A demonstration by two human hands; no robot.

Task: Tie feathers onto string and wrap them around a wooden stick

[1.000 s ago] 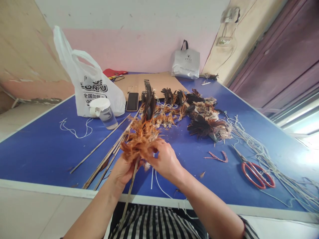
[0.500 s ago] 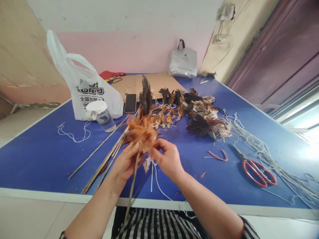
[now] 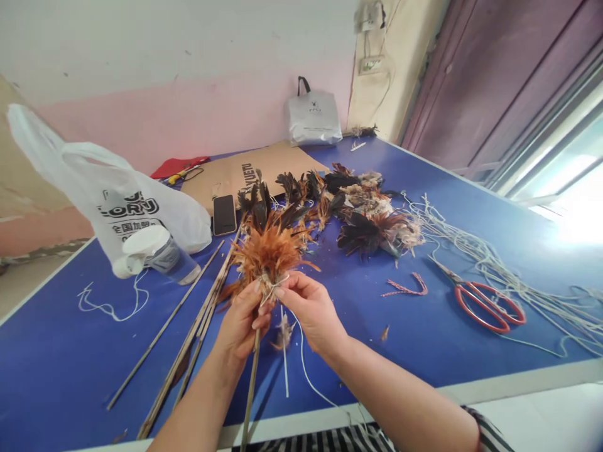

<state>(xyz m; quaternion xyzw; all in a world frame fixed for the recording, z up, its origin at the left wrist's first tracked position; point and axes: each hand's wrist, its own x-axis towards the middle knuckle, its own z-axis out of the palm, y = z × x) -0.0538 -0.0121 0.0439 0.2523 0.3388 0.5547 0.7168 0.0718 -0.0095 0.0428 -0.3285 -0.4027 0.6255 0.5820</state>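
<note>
My left hand [image 3: 242, 323] is closed round a thin bamboo stick [image 3: 249, 395] topped by a bunch of orange and dark feathers [image 3: 268, 248], held upright above the blue table [image 3: 85, 351]. My right hand [image 3: 308, 307] pinches the white string [image 3: 301, 361] wound at the base of the feather bunch; the string trails down toward my lap. A small loose feather [image 3: 284, 331] hangs just under my hands.
Several bare sticks [image 3: 198, 320] lie left of my hands. Behind are a feather pile [image 3: 362, 213], a phone [image 3: 224, 214], a white plastic bag [image 3: 117, 201], a capped jar [image 3: 160, 254] and cardboard [image 3: 245, 172]. Red scissors [image 3: 490, 304] and string bundles [image 3: 509, 263] lie right.
My view has swung to the right and lowered. My hands have turned the feather bunch upright and drawn together at its base, right fingers now pinching the string binding.
</note>
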